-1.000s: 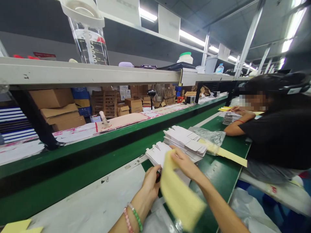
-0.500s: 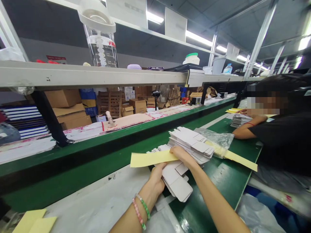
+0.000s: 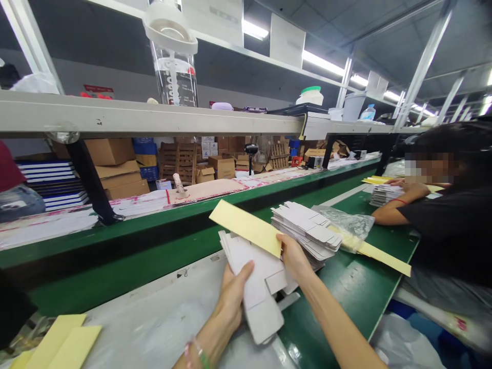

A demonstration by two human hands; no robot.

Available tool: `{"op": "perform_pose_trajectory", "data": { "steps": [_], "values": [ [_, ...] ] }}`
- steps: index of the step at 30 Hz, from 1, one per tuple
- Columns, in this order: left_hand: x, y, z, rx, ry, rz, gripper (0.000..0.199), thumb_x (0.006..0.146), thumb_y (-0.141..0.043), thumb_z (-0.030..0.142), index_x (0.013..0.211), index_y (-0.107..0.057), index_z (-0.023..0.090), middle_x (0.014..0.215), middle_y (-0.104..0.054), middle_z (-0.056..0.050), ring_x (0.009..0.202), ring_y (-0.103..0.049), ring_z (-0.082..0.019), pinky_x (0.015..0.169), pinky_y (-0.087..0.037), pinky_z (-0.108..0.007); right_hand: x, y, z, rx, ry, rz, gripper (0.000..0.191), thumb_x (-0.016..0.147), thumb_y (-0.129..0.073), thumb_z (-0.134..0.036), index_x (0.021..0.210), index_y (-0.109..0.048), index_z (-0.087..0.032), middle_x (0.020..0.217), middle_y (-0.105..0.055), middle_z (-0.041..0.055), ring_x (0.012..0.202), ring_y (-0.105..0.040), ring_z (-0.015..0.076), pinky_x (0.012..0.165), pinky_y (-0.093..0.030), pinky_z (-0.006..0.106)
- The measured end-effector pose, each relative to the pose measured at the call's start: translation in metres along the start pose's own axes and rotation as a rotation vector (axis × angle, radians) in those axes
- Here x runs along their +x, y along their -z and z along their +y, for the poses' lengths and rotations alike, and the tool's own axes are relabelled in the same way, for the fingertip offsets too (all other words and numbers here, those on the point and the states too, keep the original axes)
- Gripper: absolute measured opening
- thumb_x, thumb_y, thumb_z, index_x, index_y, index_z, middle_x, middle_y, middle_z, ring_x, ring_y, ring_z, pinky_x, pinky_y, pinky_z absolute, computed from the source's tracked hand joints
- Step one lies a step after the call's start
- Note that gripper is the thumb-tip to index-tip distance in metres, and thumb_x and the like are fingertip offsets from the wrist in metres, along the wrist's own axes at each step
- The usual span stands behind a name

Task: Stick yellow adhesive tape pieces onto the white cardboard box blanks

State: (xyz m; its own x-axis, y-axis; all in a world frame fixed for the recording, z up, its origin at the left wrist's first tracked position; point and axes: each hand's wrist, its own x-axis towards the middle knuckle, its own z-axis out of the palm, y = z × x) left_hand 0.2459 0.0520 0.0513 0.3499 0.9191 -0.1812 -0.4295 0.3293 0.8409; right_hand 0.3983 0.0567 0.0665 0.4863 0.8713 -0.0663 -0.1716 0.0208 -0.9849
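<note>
At the near left corner, several loose yellow strips [image 3: 73,343] lie overlapping. To the right of them, the left hand [image 3: 232,294], with a beaded bracelet [image 3: 202,356] on its wrist, holds a bundle of white flat cartons [image 3: 257,292]; its fingers grasp the left edge, the thumb pressing on top. The right hand [image 3: 295,259] grasps with its fingers the right end of one yellow strip [image 3: 246,225], which stretches to the left across the far part of the bundle. I cannot tell if the strip touches the cartons.

As for the progress, the held cartons are gathered together, all flat, while the strip is nearly straight and does not go around them. What is left, as far as I can judge, is the taller carton stack [image 3: 303,228] just beyond the right hand on the green surface [image 3: 346,287]; I see no yellow band on it. To its right, a clear plastic bag [image 3: 348,225] partly covers more yellow paper [image 3: 386,258].

Farther on the right, a co-worker [image 3: 453,220] in a dark top leans beside another white stack [image 3: 384,195].

About writing: on the far shelf [image 3: 192,120], a clear bottle [image 3: 175,72] carries large white letters and small printed lines, too unclear for reading. The red sign [image 3: 99,91] behind is also not readable, and I can read no brand.
</note>
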Motion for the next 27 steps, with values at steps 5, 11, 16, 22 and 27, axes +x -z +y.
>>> {"op": "perform_pose_trajectory", "data": {
  "steps": [5,11,16,22,27],
  "values": [
    [-0.067,0.059,0.056,0.324,-0.348,0.137,0.054,0.058,-0.074,0.031,0.106,-0.052,0.019,0.104,-0.062,-0.005,0.098,-0.056,-0.022,0.086,-0.043,-0.028,-0.06,-0.064,-0.01,0.314,0.162,-0.097,0.034,0.081,-0.036,-0.039,0.107,-0.049,-0.022,0.104,-0.06,-0.0005,0.089,-0.057,0.0161,0.07,-0.046,0.024],
    [-0.113,0.132,0.062,0.682,-0.425,0.445,0.059,0.055,-0.07,0.046,0.102,-0.051,0.018,0.097,-0.064,-0.009,0.094,-0.055,-0.029,0.085,-0.041,-0.037,-0.115,-0.135,0.023,0.561,0.059,-0.3,0.034,0.079,-0.037,-0.039,0.097,-0.059,-0.021,0.09,-0.065,0.0018,0.095,-0.055,0.0182,0.078,-0.045,0.028],
    [-0.112,0.15,0.047,0.549,-0.519,0.456,0.072,0.058,-0.068,0.046,0.118,-0.037,0.022,0.12,-0.051,-0.009,0.107,-0.048,-0.025,0.09,-0.037,-0.032,-0.123,-0.161,0.072,0.543,0.065,-0.298,0.035,0.083,-0.03,-0.035,0.101,-0.058,-0.024,0.089,-0.066,0.0012,0.103,-0.05,0.0157,0.089,-0.04,0.029],
    [-0.104,0.155,0.056,0.488,-0.57,0.496,0.067,0.049,-0.075,0.029,0.107,-0.044,0.017,0.097,-0.064,-0.009,0.088,-0.059,-0.025,0.079,-0.046,-0.031,-0.12,-0.173,0.088,0.481,0.12,-0.267,0.038,0.081,-0.032,-0.038,0.105,-0.057,-0.024,0.092,-0.066,0.0017,0.101,-0.052,0.017,0.089,-0.04,0.033],
    [-0.105,0.164,0.061,0.481,-0.643,0.582,0.064,0.049,-0.074,0.023,0.105,-0.045,0.018,0.104,-0.059,-0.009,0.096,-0.056,-0.025,0.089,-0.039,-0.033,-0.124,-0.182,0.082,0.374,0.138,-0.314,0.032,0.079,-0.038,-0.034,0.1,-0.059,-0.02,0.087,-0.067,0.0048,0.099,-0.053,0.0177,0.09,-0.039,0.032]
  ]
}}
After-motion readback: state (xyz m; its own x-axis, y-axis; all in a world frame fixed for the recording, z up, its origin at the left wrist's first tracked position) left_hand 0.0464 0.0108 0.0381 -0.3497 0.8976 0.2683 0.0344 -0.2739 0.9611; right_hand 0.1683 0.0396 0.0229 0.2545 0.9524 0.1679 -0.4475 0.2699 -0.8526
